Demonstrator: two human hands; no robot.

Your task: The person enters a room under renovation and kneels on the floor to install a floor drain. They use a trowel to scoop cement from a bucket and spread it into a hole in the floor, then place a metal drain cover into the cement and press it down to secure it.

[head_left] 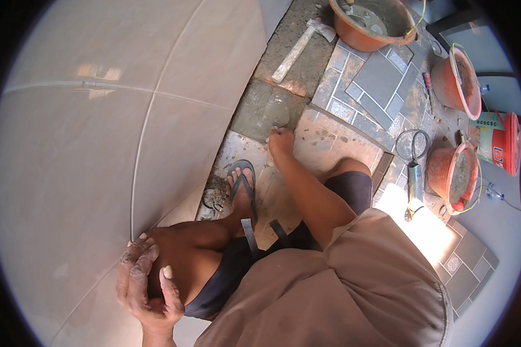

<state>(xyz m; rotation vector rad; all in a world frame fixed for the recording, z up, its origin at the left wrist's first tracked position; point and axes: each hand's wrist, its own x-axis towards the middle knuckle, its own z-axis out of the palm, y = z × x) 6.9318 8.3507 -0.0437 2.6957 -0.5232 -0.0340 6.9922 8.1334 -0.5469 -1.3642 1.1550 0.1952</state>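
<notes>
My right hand (281, 142) reaches down to a patch of wet grey mortar (252, 111) beside the tiled wall. Its fingers are closed at the patch's near edge; what they hold, if anything, is hidden from here. A smooth, rounded spot shows in the mortar just beyond the fingertips. My left hand (146, 280) is raised by my left knee near the wall, its dusty fingers curved and apart with nothing in them. Farther along the mortar strip lies a hatchet-like hammer (298, 52), its pale handle pointing back toward me.
Large beige wall tiles (197, 69) rise close on the left. Patterned grey floor tiles (382, 81) lie ahead right. An orange basin (362, 40) of mortar, two orange buckets (446, 87) and a red-lidded pail (498, 144) stand right, near a corded tool (414, 182). My sandalled foot (241, 182) is near the mortar.
</notes>
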